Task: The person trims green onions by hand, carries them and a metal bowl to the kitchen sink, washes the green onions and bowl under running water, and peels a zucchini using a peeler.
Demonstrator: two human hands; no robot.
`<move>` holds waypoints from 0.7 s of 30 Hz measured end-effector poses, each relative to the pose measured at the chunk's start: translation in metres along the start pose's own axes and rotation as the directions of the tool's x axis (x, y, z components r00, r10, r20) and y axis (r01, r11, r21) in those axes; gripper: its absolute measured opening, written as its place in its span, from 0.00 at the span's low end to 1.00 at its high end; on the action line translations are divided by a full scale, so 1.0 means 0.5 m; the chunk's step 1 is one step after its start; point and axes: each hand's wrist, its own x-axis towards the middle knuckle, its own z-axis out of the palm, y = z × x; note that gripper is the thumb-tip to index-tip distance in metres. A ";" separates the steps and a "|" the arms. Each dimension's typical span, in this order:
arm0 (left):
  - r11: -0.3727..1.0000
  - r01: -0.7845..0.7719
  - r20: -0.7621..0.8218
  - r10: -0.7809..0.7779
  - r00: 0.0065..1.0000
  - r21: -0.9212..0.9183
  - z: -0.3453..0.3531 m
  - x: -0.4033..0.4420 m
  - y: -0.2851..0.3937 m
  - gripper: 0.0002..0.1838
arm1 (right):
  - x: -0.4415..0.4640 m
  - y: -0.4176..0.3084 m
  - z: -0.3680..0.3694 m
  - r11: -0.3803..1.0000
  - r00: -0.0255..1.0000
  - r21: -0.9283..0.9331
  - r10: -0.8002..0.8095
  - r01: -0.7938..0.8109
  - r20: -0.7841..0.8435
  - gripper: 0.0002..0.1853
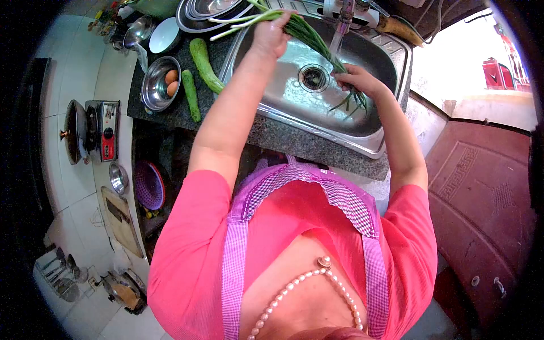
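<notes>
A bunch of green onions (pixel 309 38) stretches across the metal sink (pixel 283 85), white ends at the upper left, leafy tips at the lower right. My left hand (pixel 273 35) is closed round the bunch near its white ends, above the sink's upper left rim. Lower and to the right, my right hand (pixel 358 79) grips the green leaves close to their tips. Water runs from the faucet (pixel 344 17) onto the leaves between my hands. The drain (pixel 313 77) shows below the bunch.
Left of the sink lie a long green gourd (pixel 204 62), a cucumber (pixel 191 96), a metal bowl (pixel 152 93) with eggs, and a white bowl (pixel 164 37). Stacked metal basins (pixel 187 17) stand behind. A purple basket (pixel 149 184) is below the counter.
</notes>
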 end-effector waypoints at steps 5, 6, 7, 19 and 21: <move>0.964 -0.265 -0.245 0.259 0.934 0.009 -0.066 0.030 0.045 0.05 | -0.016 0.027 -0.013 0.957 0.996 0.282 -0.054 0.073 -0.075 0.10; 0.952 -0.294 -0.265 0.305 0.915 0.082 -0.050 0.013 0.064 0.08 | -0.020 0.029 -0.019 0.947 0.996 0.311 -0.056 0.077 -0.075 0.09; 0.935 -0.319 -0.281 0.351 0.893 0.154 -0.039 -0.001 0.078 0.13 | -0.028 0.029 -0.024 0.950 0.995 0.306 -0.033 0.059 -0.090 0.09; 0.924 -0.381 -0.523 0.317 0.791 -0.017 -0.126 0.003 0.108 0.09 | -0.101 0.107 -0.095 0.994 0.936 0.076 0.096 -0.074 -0.339 0.09; 0.943 -0.326 -0.488 0.256 0.834 -0.062 -0.134 0.001 0.114 0.09 | -0.093 0.123 -0.094 0.992 0.916 0.117 0.083 -0.040 -0.392 0.09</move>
